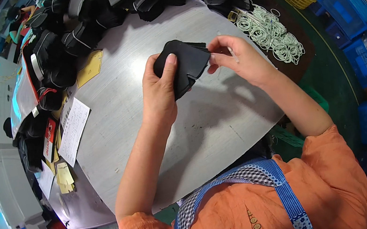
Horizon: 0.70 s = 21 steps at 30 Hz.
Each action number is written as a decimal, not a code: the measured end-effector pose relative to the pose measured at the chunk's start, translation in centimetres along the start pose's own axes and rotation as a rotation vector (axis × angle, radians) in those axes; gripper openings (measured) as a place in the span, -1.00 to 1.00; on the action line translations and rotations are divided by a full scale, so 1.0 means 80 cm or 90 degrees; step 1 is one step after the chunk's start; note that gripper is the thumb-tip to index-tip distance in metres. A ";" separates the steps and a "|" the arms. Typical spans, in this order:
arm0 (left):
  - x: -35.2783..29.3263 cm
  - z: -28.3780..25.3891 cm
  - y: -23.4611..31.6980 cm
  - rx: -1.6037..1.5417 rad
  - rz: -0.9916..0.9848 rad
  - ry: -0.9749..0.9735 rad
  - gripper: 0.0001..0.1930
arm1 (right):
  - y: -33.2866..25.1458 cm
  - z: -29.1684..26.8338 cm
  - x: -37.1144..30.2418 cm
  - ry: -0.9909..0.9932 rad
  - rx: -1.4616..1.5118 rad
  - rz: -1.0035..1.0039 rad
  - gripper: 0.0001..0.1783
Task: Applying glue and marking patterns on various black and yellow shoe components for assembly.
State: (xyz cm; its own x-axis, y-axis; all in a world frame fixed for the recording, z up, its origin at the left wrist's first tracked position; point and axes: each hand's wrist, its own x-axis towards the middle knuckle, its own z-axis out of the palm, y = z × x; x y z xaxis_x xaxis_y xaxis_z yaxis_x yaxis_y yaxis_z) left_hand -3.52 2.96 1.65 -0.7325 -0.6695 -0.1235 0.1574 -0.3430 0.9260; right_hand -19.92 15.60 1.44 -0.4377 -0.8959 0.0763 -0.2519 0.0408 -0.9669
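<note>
My left hand point(158, 84) is closed round a small stack of black, flat cut pieces point(186, 63), the thumb lying on top and the fingers underneath. The stack is held tilted above the table, with a notch showing on its lower right edge. At the right edge of the stack, my right hand point(243, 60) has its fingers curled and pinched. A thin pale band point(233, 54) runs across these fingers. Whether the right fingertips also grip the edge of the pieces cannot be made out.
Banded bundles of black pieces point(82, 37) crowd the far and left sides of the grey table point(120, 138). Pale rubber bands point(271, 35) lie heaped at the far right. A yellow card point(90, 67) and a written sheet point(74, 130) rest at left. Blue crates point(358, 62) stand at right.
</note>
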 end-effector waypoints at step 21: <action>-0.003 -0.048 0.007 0.637 0.553 -0.091 -0.78 | -0.018 0.047 -0.058 -0.069 0.703 0.113 -0.74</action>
State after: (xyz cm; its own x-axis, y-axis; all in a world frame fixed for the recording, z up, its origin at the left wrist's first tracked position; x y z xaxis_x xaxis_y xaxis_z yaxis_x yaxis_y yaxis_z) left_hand -0.71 0.37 0.80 -0.7147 -0.3277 0.6179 0.0999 0.8265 0.5540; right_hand -14.33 18.03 1.54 -0.3004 -0.9523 -0.0541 0.7331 -0.1942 -0.6518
